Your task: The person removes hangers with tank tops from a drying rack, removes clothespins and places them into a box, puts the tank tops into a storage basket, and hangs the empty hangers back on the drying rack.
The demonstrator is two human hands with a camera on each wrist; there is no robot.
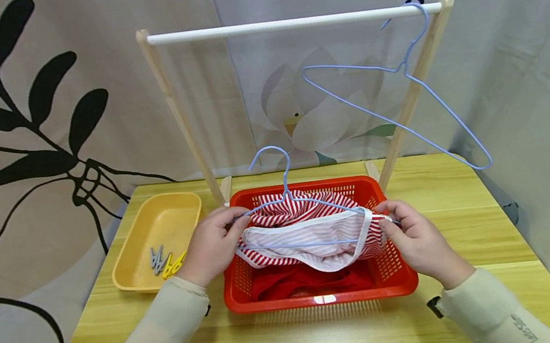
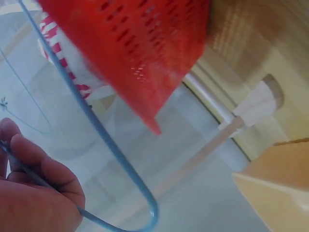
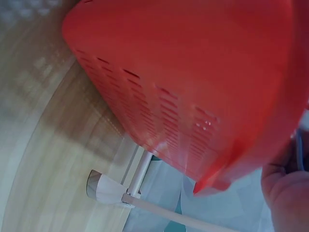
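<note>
A blue wire clothes hanger [image 1: 284, 176] lies across a red-and-white striped garment [image 1: 311, 237] with white trim, its hook upward. My left hand [image 1: 214, 243] grips the hanger's left end; in the left wrist view the fingers [image 2: 34, 157] curl round the blue wire. At the other end my right hand [image 1: 419, 242] pinches the hanger's right end together with the garment's white-edged side. The garment hangs over the right part of the hanger, inside the red basket [image 1: 323, 299]. In the right wrist view the hand [image 3: 292, 191] is partly cut off, blue wire between its fingers.
A wooden rack with a white rail [image 1: 285, 24] stands behind the basket; a second blue hanger [image 1: 406, 66] hangs at its right end. Red cloth [image 1: 313, 281] lies in the basket. To the left, a yellow tray [image 1: 166, 211] holds several clothespins [image 1: 160, 260].
</note>
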